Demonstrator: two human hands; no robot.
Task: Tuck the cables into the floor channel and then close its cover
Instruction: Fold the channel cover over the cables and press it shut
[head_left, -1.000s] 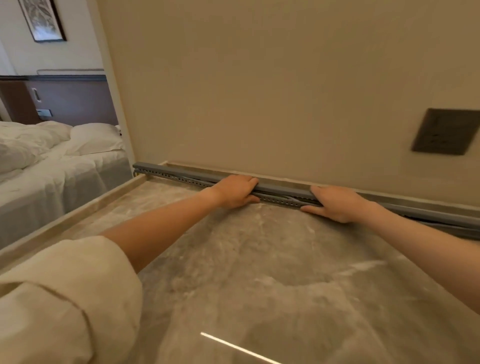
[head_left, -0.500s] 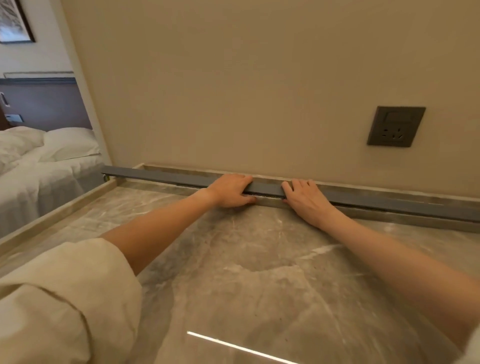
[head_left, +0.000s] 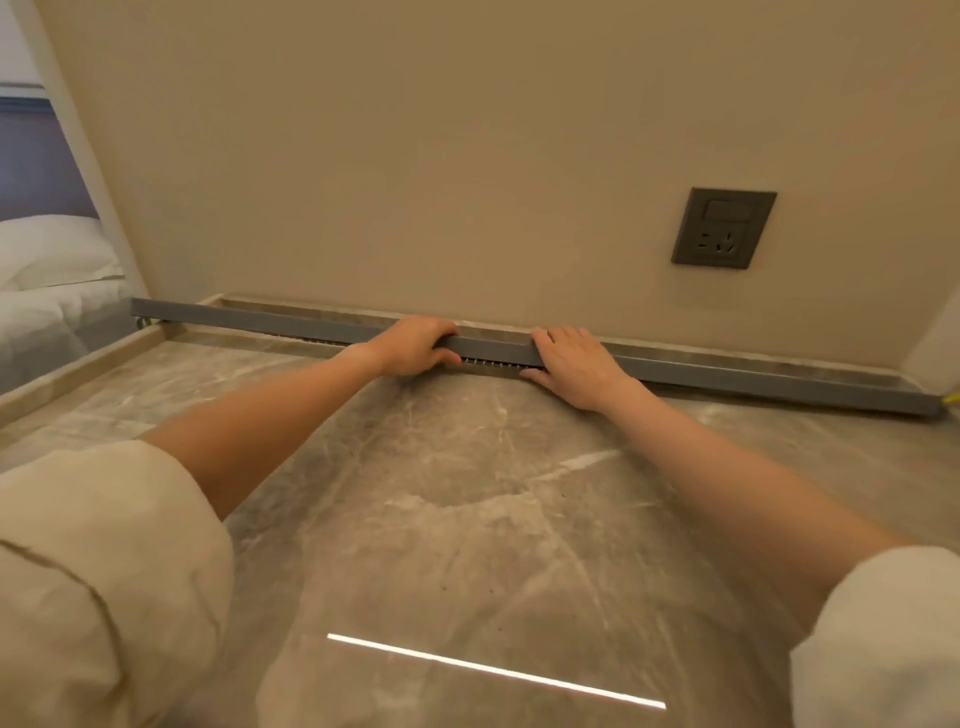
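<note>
A long grey floor channel cover (head_left: 727, 375) runs along the foot of the beige wall, from the doorway on the left to the right corner. Between my hands a thin slotted strip of the channel (head_left: 491, 362) shows under the cover's front edge. My left hand (head_left: 410, 345) grips the cover near its middle, fingers over the top and thumb at the front. My right hand (head_left: 574, 364) lies flat on the cover just to the right, fingers spread. No cables show along the channel; a yellow end (head_left: 951, 398) pokes out at its right end.
A dark wall socket (head_left: 723, 228) sits above the channel on the right. A bed with white pillows (head_left: 47, 254) lies beyond the doorway at left. A raised stone kerb (head_left: 78, 364) borders the marble floor (head_left: 467, 519) on the left.
The view has swung right, bringing the socket and the channel's right end into sight. My right hand has shifted from gripping the cover to lying flat on it; the left hand keeps its grip.
</note>
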